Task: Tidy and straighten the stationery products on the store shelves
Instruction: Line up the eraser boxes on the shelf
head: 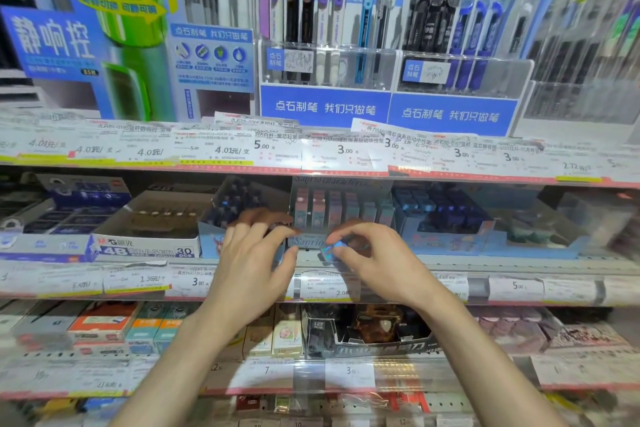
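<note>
Small shiny blue item (329,251) pinched in right hand (374,260) grip.

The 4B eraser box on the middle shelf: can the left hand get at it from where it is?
Probably yes. The 4B eraser box sits at the shelf front, left of the left hand, with nothing between them.

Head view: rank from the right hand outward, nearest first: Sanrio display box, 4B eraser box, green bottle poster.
From the right hand, which pinches a small shiny blue item:
1. Sanrio display box, middle shelf, right behind the fingers.
2. 4B eraser box, same shelf, off to the left past the left hand.
3. Green bottle poster, top shelf, far upper left.
</note>
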{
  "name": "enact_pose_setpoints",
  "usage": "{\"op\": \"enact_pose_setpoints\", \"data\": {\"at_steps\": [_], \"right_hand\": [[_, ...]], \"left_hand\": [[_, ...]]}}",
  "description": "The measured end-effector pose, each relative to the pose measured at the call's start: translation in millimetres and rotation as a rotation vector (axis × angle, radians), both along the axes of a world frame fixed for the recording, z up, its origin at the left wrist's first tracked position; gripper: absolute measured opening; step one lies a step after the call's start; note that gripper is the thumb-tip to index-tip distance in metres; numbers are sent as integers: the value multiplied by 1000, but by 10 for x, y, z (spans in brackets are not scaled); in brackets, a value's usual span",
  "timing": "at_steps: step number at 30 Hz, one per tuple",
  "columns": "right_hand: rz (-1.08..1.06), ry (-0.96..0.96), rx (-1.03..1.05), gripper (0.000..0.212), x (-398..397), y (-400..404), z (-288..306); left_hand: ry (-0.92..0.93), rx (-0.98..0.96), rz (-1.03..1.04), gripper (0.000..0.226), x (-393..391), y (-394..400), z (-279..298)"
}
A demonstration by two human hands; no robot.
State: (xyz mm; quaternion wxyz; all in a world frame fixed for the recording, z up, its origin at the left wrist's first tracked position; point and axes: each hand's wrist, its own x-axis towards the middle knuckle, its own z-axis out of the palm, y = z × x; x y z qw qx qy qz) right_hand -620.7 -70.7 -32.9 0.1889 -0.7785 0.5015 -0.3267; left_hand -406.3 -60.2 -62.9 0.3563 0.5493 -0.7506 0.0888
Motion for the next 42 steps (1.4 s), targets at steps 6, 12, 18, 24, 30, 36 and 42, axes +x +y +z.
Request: {"op": "enact_pose_setpoints", "data": {"at_steps": [6,12,18,24,30,36,42], "right_hand": [[-86,-108,-14,18,-70,2,61],[-110,-135,-19,20,-253,31,117],[-234,-143,-90,23,-707,63,230],[-346,-122,-153,23,-1228,66,290],[-393,-62,-159,31,-1495,-8,265],[-354,28,-196,35,-1486,-93,287],[-251,298,-334,15,-1383,-185,387]], "left_hand": [[-26,7,13,31,-21,7,48],[-26,-28,23,21,-98,-23,133],[-60,-25,-102,26,-474,-83,286],[-146,68,-204,29,-1019,-279,332],[-131,177,-315,24,-1372,-424,319],[-154,9,-348,37,-1435,-496,256],[-114,3,-359,37,-1445,-501,241]]}}
